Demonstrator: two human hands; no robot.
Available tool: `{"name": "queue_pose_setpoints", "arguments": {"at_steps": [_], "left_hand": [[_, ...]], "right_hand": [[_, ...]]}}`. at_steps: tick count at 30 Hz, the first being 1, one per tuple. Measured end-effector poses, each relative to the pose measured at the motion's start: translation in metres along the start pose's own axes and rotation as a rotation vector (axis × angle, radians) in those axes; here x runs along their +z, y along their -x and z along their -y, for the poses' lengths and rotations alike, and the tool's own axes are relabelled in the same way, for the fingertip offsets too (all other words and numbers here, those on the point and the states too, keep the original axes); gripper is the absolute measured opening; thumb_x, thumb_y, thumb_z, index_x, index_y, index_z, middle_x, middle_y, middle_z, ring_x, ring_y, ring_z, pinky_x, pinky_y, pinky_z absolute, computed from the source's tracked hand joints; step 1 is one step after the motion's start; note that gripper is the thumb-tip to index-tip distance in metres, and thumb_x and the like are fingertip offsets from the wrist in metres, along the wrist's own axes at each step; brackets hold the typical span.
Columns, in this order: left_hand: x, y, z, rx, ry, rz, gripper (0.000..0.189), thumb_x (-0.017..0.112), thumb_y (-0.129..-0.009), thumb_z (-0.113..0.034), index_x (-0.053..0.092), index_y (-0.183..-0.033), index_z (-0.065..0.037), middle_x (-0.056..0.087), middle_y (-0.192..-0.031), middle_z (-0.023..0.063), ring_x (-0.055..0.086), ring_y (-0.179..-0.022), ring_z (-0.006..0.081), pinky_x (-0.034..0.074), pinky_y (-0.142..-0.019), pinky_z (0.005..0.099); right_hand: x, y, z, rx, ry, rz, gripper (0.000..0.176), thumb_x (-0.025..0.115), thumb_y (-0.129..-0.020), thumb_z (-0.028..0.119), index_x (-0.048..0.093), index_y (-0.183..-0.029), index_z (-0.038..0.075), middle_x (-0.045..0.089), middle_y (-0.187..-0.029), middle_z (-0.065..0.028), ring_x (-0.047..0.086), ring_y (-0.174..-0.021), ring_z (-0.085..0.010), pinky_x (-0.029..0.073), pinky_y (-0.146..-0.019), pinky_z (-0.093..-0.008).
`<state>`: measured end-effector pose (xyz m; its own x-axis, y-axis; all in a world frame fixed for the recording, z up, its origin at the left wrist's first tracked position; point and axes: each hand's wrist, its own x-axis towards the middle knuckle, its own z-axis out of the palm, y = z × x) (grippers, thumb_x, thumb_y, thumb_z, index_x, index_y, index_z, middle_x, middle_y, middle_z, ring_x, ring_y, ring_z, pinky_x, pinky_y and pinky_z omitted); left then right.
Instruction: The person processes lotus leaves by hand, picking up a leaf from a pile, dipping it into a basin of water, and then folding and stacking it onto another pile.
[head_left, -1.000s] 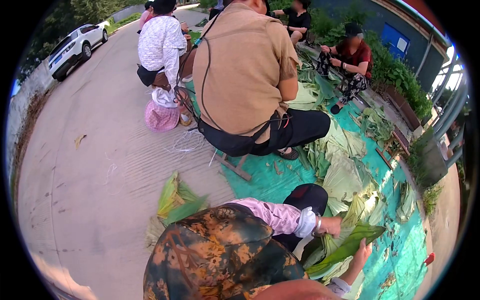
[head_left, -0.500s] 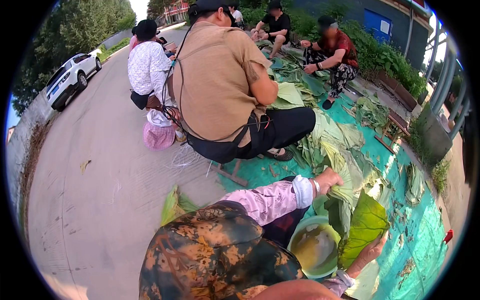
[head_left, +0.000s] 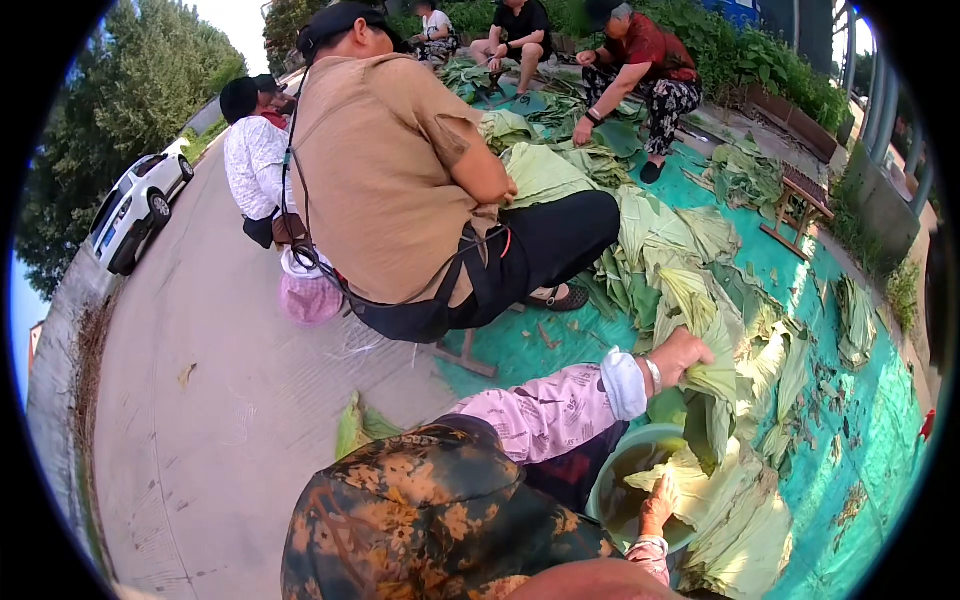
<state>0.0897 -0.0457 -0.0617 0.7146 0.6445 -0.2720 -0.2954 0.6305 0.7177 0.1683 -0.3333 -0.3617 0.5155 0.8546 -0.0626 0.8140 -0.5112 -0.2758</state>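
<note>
My left hand (head_left: 682, 355) is closed around the edge of a bunch of large green lotus leaves (head_left: 712, 375), which hangs down beside a light green basin (head_left: 648, 437). Over the basin, my right hand (head_left: 657, 505) has its fingers on a pale yellowish lotus leaf (head_left: 690, 482) and appears to grip it. That leaf lies across the basin's opening, above murky water (head_left: 622, 490). Wide pale green leaves (head_left: 745, 540) spread out just right of the basin. A white bracelet and a rolled cuff show at my left wrist.
A person in a tan shirt (head_left: 390, 190) sits directly ahead on a low stool. A person in a red top (head_left: 655, 55) bends over leaves farther off. More leaves (head_left: 650, 235) cover the green tarp (head_left: 850, 480). A small stool (head_left: 797, 210) stands at right; a white car (head_left: 135, 205) is parked left.
My right hand has moved left and inward over the basin; the yellow-green leaf it held upright is no longer raised. My left hand still grips its leaves. The person in red has lowered an arm.
</note>
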Motion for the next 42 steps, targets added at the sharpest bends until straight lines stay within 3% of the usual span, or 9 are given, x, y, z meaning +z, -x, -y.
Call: {"name": "queue_pose_setpoints", "arguments": {"at_steps": [7,11,14,20,29,35,38,39,42], "left_hand": [[0.01,0.002,0.001,-0.036,-0.034,0.046,0.031,0.054,-0.067,0.01,0.052,-0.097,0.009,0.06,-0.086,0.0149,0.061,-0.07,0.0226,0.053,-0.058,0.0344],[0.017,0.005,-0.001,-0.019,0.007,0.007,0.026,0.053,-0.061,0.011,0.053,-0.087,0.007,0.056,-0.073,0.0097,0.058,-0.061,0.021,0.049,-0.049,0.034],[0.014,0.001,0.003,-0.028,-0.081,0.048,0.035,0.054,-0.068,0.008,0.052,-0.103,0.007,0.059,-0.091,0.0142,0.061,-0.075,0.0227,0.052,-0.063,0.0352],[0.016,0.003,0.004,-0.073,-0.075,0.056,0.037,0.053,-0.068,0.009,0.051,-0.104,0.006,0.059,-0.093,0.0133,0.06,-0.078,0.0225,0.052,-0.065,0.0354],[0.012,-0.006,0.013,-0.04,-0.103,0.048,0.038,0.054,-0.067,0.009,0.052,-0.105,0.005,0.06,-0.093,0.0127,0.06,-0.08,0.0227,0.052,-0.067,0.0362],[0.009,-0.009,0.012,-0.037,-0.122,0.03,0.04,0.053,-0.067,0.01,0.05,-0.107,0.003,0.059,-0.095,0.0123,0.06,-0.081,0.023,0.051,-0.068,0.0367],[0.003,-0.017,0.018,-0.041,-0.105,0.041,0.041,0.053,-0.068,0.011,0.049,-0.108,0.002,0.058,-0.095,0.0125,0.06,-0.081,0.0238,0.052,-0.068,0.037],[0.004,-0.016,0.017,-0.014,-0.065,0.018,0.039,0.053,-0.066,0.011,0.049,-0.104,0.005,0.057,-0.091,0.0134,0.06,-0.077,0.0253,0.052,-0.064,0.0381],[0.016,-0.006,0.007,0.048,0.018,-0.033,0.032,0.055,-0.062,0.012,0.05,-0.093,0.01,0.056,-0.082,0.0152,0.06,-0.068,0.0281,0.051,-0.055,0.04]], "right_hand": [[0.021,0.008,0.007,0.057,-0.008,0.288,0.042,0.042,-0.081,0.012,0.038,-0.123,0.009,0.041,-0.125,-0.0127,0.036,-0.118,-0.0306,0.026,-0.098,-0.0476],[0.044,0.015,0.003,-0.058,-0.008,0.182,0.044,0.044,-0.078,0.01,0.04,-0.122,0.009,0.041,-0.126,-0.011,0.035,-0.119,-0.031,0.027,-0.097,-0.0477],[0.05,0.018,-0.001,-0.04,-0.037,0.2,0.049,0.045,-0.074,0.008,0.039,-0.122,0.008,0.037,-0.13,-0.0117,0.032,-0.121,-0.0318,0.026,-0.098,-0.0482],[0.035,0.021,0.012,-0.05,-0.031,0.175,0.053,0.045,-0.071,0.005,0.039,-0.123,0.006,0.031,-0.135,-0.0163,0.027,-0.124,-0.0349,0.023,-0.1,-0.0479],[0.053,0.017,0.005,0.105,-0.112,0.268,0.044,0.045,-0.076,0.01,0.039,-0.12,0.008,0.042,-0.123,-0.0174,0.044,-0.108,-0.037,0.03,-0.095,-0.0475],[0.05,0.016,0.008,0.054,-0.043,0.195,0.044,0.047,-0.079,0.017,0.038,-0.121,0.011,0.045,-0.118,-0.0143,0.047,-0.101,-0.0359,0.035,-0.089,-0.0464],[0.055,0.013,0.008,0.107,-0.099,0.181,0.04,0.05,-0.078,0.016,0.042,-0.118,0.01,0.046,-0.118,-0.0138,0.047,-0.101,-0.0354,0.037,-0.087,-0.0447],[0.028,-0.008,0.022,0.35,-0.353,0.413,0.038,0.05,-0.077,0.011,0.046,-0.114,0.01,0.048,-0.118,-0.0144,0.047,-0.104,-0.0349,0.038,-0.086,-0.042],[0.065,-0.003,-0.003,0.198,-0.502,0.292,0.038,0.049,-0.075,0.005,0.049,-0.112,0.011,0.051,-0.115,-0.0154,0.047,-0.105,-0.0343,0.038,-0.087,-0.0408]]}}
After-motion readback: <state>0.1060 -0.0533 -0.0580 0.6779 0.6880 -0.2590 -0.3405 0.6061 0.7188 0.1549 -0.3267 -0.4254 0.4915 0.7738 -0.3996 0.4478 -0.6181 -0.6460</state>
